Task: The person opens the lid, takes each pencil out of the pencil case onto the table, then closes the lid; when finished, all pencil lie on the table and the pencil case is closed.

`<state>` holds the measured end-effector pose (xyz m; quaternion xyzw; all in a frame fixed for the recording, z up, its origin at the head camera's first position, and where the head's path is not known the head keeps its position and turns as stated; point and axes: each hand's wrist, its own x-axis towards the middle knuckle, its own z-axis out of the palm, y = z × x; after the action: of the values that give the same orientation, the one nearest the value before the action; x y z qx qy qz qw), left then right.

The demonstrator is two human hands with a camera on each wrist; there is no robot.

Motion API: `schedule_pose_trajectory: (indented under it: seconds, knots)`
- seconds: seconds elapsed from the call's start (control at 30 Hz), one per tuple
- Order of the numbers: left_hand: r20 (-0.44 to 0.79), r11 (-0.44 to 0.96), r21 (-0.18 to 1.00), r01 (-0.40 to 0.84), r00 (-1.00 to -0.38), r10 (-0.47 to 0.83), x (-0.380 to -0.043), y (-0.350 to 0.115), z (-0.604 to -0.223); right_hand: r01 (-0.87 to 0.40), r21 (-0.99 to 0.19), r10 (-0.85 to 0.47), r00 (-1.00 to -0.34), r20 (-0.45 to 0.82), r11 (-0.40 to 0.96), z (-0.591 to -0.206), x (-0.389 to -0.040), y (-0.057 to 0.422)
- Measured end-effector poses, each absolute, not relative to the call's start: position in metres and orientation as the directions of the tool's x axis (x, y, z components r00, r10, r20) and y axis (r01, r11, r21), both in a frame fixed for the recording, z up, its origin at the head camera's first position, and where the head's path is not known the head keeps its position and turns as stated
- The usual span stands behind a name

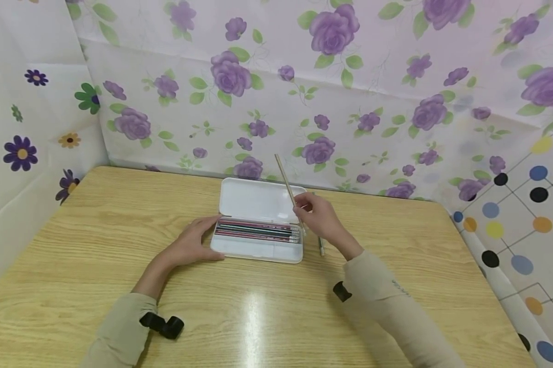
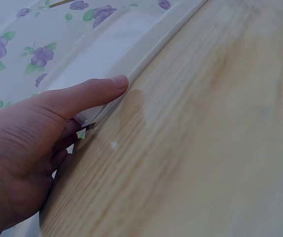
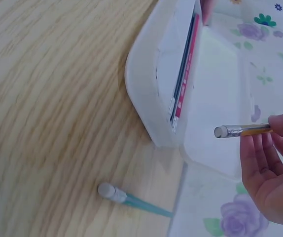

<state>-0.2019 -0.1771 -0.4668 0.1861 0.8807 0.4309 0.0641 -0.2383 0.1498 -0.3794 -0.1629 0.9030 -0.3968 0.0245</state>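
The left hand (image 1: 191, 245) rests flat, steadying the pencil case (image 1: 258, 250), while the right hand (image 1: 319, 220) pinches a pencil (image 1: 285, 180), seemingly mid-loading; lowering it flat comes next.

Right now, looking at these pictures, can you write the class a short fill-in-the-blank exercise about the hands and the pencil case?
1. The white pencil case lies with its lid ____.
2. The right hand pinches a ____ above the case.
3. The left hand rests on the case's ____ end.
4. A teal pencil lies on the ____ beside the case.

Missing words: open; pencil; left; table
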Motion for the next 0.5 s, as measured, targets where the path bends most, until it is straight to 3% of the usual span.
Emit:
schedule_pose_trajectory:
  seconds: [0.23, 0.5]
  knots:
    - [0.051, 0.559, 0.782, 0.275, -0.922, 0.383, -0.202, -0.178, -0.468, -0.197, -0.787, -0.231, -0.97, 0.071, 0.585, -0.377, -0.24, 0.169]
    - [0.056, 0.562, 0.778, 0.281, -0.922, 0.383, -0.202, -0.178, -0.469, -0.047, -0.855, -0.183, -0.982, -0.056, 0.516, -0.382, -0.242, 0.197]
